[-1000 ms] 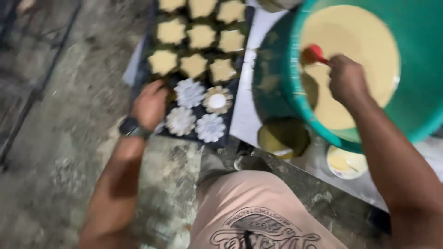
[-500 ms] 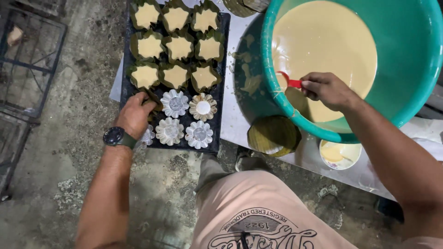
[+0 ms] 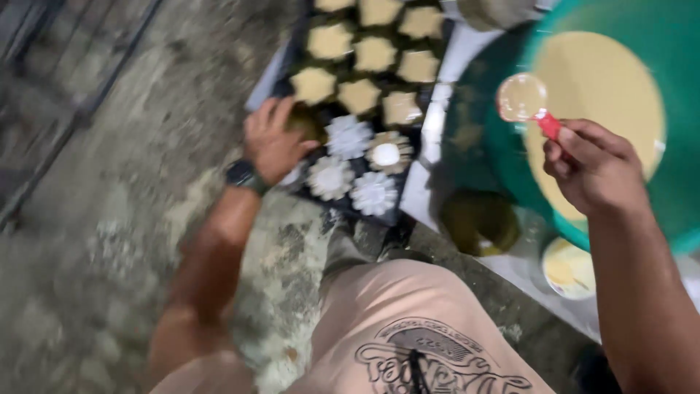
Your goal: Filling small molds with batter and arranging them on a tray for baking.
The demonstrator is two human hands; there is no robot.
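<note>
The right hand [image 3: 594,168] was clamped on the red handle of a small ladle [image 3: 526,102], whose round bowl, filled with pale batter, sat level over the near-left rim of the teal basin [image 3: 678,219]. The basin held more of the same yellow batter [image 3: 605,109].

The left hand [image 3: 273,138], a dark wristwatch [image 3: 244,175] on its wrist, lay with fingers loosely spread on the near-left corner of the dark baking tray [image 3: 281,62], touching a mould there. Fluted metal moulds [image 3: 350,135] stood empty at the tray's near edge; the rows beyond them, star-shaped moulds [image 3: 357,95], were filled with batter. The frame was motion-blurred. The tray sat on rough concrete floor [image 3: 109,219].
</note>
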